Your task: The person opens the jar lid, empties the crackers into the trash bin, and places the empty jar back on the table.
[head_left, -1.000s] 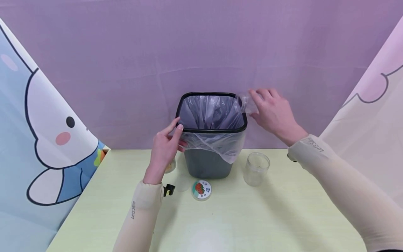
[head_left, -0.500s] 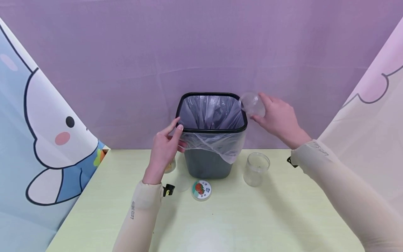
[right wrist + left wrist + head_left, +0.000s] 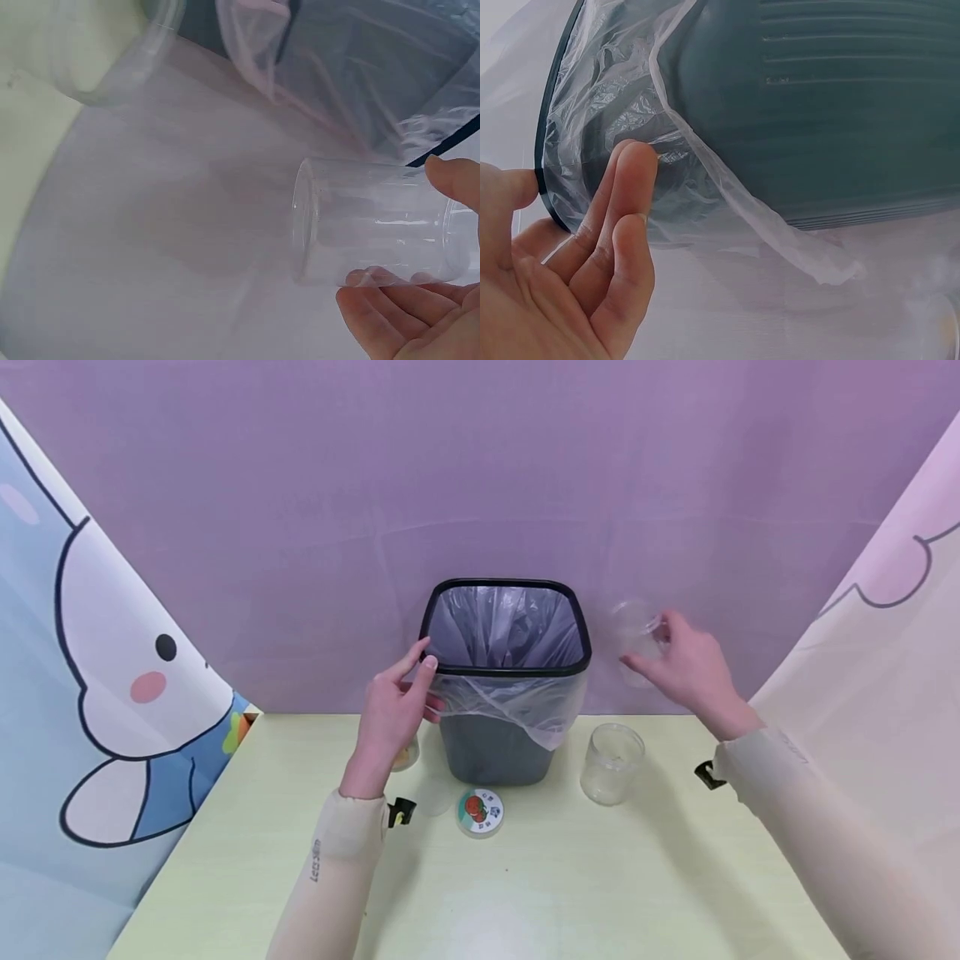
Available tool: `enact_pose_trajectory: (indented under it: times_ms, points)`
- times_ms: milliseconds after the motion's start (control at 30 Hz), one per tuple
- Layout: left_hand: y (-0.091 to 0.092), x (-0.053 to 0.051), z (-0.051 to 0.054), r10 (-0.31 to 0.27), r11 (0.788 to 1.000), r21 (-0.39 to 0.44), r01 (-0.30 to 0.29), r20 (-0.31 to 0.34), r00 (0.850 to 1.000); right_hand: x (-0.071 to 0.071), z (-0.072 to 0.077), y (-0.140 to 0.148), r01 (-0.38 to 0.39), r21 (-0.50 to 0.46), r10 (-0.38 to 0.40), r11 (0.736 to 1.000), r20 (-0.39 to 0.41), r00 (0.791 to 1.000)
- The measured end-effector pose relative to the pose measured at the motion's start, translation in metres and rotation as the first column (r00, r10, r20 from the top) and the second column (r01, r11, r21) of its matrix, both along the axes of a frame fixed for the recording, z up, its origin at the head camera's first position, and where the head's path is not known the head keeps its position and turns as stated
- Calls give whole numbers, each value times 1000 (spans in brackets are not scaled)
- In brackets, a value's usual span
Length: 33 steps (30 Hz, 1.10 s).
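My left hand (image 3: 393,710) grips the near left corner of a grey trash bin (image 3: 495,752), thumb and index finger at its black rim. The other fingers rest against the clear plastic bag (image 3: 630,90) folded over the outside. To the right of the bin, above the table, my right hand (image 3: 693,672) holds a clear plastic jar (image 3: 382,225) between thumb and fingers. The jar is roughly upright and has no lid; I see nothing inside. Another clear jar (image 3: 611,764) stands on the table right of the bin.
A round lid (image 3: 480,812) with a tomato picture lies before the bin, beside a clear disc (image 3: 433,797). Behind my left hand is a partly hidden jar (image 3: 407,756) with something orange in it. A purple cloth (image 3: 480,468) hangs behind the table (image 3: 525,877).
My right hand has moved right and down, away from the bin's rim, and the jar has turned from tilted over the rim to roughly upright. My left hand stays put.
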State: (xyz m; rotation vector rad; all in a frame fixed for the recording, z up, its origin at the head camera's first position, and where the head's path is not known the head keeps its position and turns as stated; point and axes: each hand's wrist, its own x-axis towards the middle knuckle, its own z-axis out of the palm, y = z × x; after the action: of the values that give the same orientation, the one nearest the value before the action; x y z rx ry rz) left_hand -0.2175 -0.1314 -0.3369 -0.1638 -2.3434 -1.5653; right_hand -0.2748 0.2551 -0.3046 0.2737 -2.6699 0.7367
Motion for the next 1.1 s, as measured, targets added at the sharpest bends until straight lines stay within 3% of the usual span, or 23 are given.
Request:
enact_pose_trajectory:
  times_ms: [533,800,1100]
  points:
    - [-1,2,1,-19,999,30,19,-14,1000,21,-91,56,128,-208,-105,970,122,987]
    - [-1,2,1,-20,999,37,21,-24,1000,26,-137,66,193,-227,-154,955,181,971]
    - [-1,3,0,-15,999,29,15,-14,1000,32,-176,67,239,-262,-160,935,291,943]
